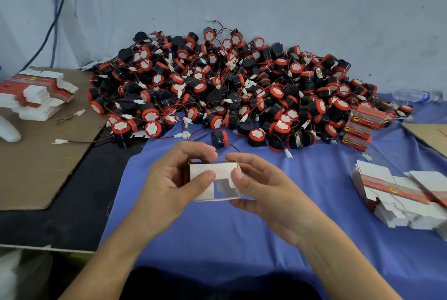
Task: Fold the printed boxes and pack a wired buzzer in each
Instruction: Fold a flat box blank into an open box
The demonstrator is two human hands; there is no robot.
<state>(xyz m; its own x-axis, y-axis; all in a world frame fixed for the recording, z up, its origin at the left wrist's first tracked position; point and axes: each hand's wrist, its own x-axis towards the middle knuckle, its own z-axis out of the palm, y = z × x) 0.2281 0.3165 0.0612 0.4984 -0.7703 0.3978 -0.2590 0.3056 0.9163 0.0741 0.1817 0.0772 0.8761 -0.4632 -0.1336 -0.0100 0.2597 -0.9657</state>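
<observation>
Both my hands hold a small printed box [219,175] above the blue cloth, its white inner flaps facing me. My left hand [169,183] grips its left side, thumb pressed on the front flap. My right hand [263,183] pinches its right side, thumb on the flap's edge. A single black and red wired buzzer [219,138] lies just beyond the box. Behind it spreads a large heap of buzzers [229,89] with red wires and white plugs.
Flat unfolded boxes are stacked at the right [396,199] and on brown cardboard at the left [38,94]. Several folded red boxes [362,125] stand at the heap's right end. A plastic bottle [416,96] lies far right. The wall rises behind the heap.
</observation>
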